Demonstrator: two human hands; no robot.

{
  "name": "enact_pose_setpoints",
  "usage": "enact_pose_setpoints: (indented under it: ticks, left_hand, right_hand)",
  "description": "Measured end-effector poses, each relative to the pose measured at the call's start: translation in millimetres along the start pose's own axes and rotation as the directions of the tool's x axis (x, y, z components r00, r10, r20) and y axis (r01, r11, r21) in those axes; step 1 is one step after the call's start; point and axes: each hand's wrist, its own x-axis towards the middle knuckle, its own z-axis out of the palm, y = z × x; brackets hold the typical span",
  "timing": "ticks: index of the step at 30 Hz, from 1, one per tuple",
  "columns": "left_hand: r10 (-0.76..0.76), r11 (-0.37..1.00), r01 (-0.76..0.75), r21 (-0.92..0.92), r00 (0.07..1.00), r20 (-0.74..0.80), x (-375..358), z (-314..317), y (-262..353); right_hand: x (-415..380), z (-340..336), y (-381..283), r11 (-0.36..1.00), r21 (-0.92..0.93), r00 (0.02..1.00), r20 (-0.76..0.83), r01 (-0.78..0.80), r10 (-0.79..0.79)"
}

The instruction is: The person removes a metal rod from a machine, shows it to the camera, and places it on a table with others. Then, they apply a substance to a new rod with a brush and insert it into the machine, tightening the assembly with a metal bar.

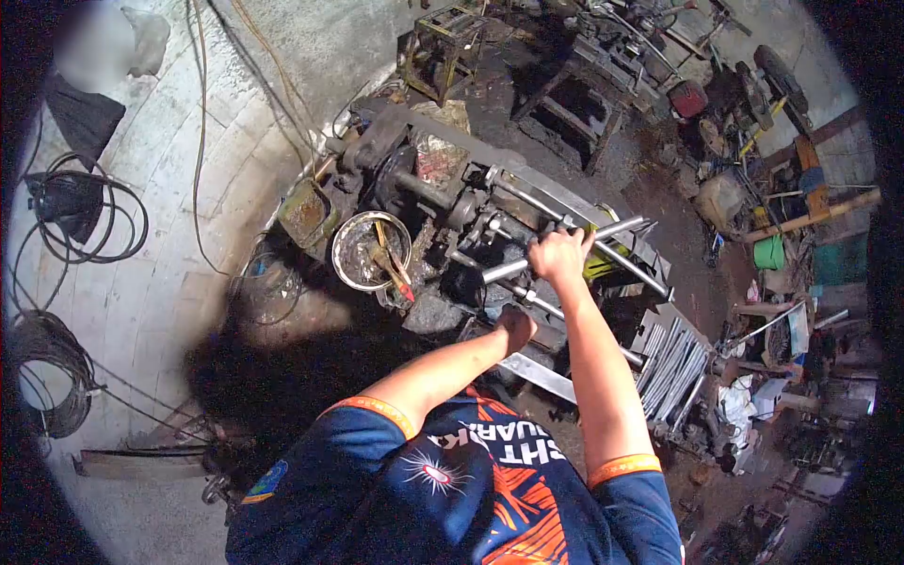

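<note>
My right hand (559, 255) is wrapped around a bare metal bar (617, 229) that lies slantwise across a greasy machine (452, 202) with long guide rods. My left hand (516, 329) is curled closed low at the machine's near side, beside a flat metal rail (541, 375). Its fingers are mostly turned away, so what they hold, if anything, is hidden. Left of the hands, a round bowl (340, 267) on the machine contains dark, wet-looking matter and brushes (384, 256), one with a red tip.
A bundle of metal rods (673, 369) lies at the machine's right end. A rusty open tin (308, 213) stands by the bowl. Coiled cables (47, 372) lie on the left. Behind are a metal stool (443, 52), a green container (769, 252) and cluttered scrap.
</note>
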Motion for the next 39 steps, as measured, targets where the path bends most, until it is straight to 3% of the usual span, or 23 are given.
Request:
enact_pose_setpoints:
  ticks: [2,6,9,12,17,20,23,27,30,35,36,37,39]
  left_hand:
    - [-0.016,1.000,0.019,-0.011,0.963,0.269,0,-36,4]
    - [-0.049,0.998,0.055,-0.020,0.972,0.231,-1,-21,4]
    - [-0.117,0.992,0.103,0.074,0.968,0.224,-7,-37,8]
    - [-0.056,0.994,0.031,0.104,0.970,0.237,-12,-62,7]
    - [-0.122,0.991,0.130,-0.023,0.969,0.213,-11,-85,6]
    - [-0.025,0.999,0.028,-0.017,0.987,0.160,-11,-74,2]
    - [-0.063,0.996,0.077,-0.053,0.969,0.238,-8,-70,5]
    - [-0.082,0.994,0.091,-0.057,0.986,0.147,-12,-63,6]
    - [-0.120,0.988,0.139,-0.065,0.964,0.236,-16,-83,9]
    - [-0.130,0.979,0.151,-0.135,0.980,0.154,-23,-93,8]
    - [-0.238,0.928,0.289,-0.236,0.945,0.224,-21,-91,9]
    - [-0.327,0.811,0.365,-0.457,0.931,0.163,-26,-91,10]
    - [-0.154,0.969,0.127,-0.210,0.981,-0.114,-26,-53,7]
  right_hand:
    - [1,-1,0,1.000,0.005,1.000,-0.001,0.006,-0.006]
    - [4,-7,-3,1.000,-0.003,0.998,0.066,0.005,-0.005]
    - [8,-4,-1,0.998,-0.061,0.994,0.109,0.028,-0.021]
    - [6,-6,-1,0.998,-0.050,0.990,0.134,0.037,-0.030]
    - [3,-5,4,0.996,-0.053,0.992,0.109,0.074,-0.068]
    - [-3,2,10,0.991,-0.049,0.992,0.029,0.125,-0.123]
    - [-6,1,12,0.988,-0.034,0.989,0.023,0.148,-0.147]
    - [-8,13,18,0.983,0.016,0.979,-0.096,0.183,-0.180]
    - [-11,15,18,0.977,0.022,0.966,-0.157,0.211,-0.205]
    - [-14,17,15,0.976,0.053,0.959,-0.201,0.213,-0.198]
    - [-14,16,14,0.979,0.048,0.963,-0.193,0.199,-0.186]
    - [-15,16,13,0.981,0.044,0.967,-0.183,0.187,-0.176]
    - [-15,24,13,0.970,0.083,0.936,-0.295,0.227,-0.193]
